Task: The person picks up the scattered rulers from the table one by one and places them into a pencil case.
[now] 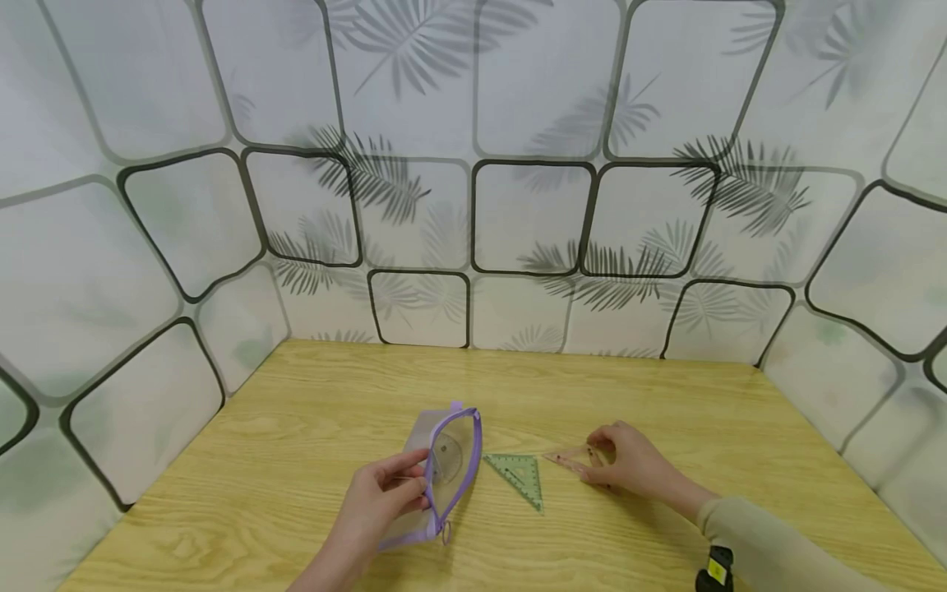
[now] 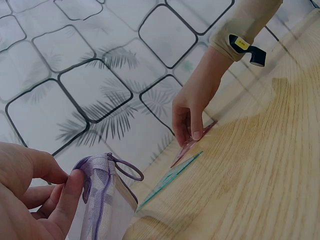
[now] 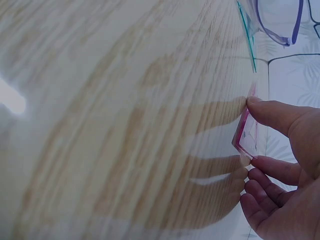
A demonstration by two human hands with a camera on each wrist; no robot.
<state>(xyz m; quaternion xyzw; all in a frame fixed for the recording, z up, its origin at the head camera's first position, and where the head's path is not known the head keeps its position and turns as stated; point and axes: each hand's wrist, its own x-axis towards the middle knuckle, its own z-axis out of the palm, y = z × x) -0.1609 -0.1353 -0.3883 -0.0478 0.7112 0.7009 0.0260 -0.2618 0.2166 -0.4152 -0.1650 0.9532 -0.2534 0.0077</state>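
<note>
My left hand (image 1: 381,506) pinches the near side of a clear zip pouch (image 1: 414,520) with purple edging, its mouth gaping toward the right. Inside the pouch a round-edged clear protractor (image 1: 448,457) shows. A green set square (image 1: 521,477) lies flat on the table just right of the pouch. Farther right, my right hand (image 1: 632,462) grips a pink set square (image 1: 568,457) between thumb and fingers. In the right wrist view the thumb and index finger hold the pink set square (image 3: 245,131) by two edges, close over the tabletop.
The wooden table (image 1: 296,427) meets patterned walls (image 1: 533,222) at the back and both sides. A purple ring pull (image 2: 129,170) hangs from the pouch's zip end. A black band with a yellow label (image 1: 716,569) sits by the right sleeve.
</note>
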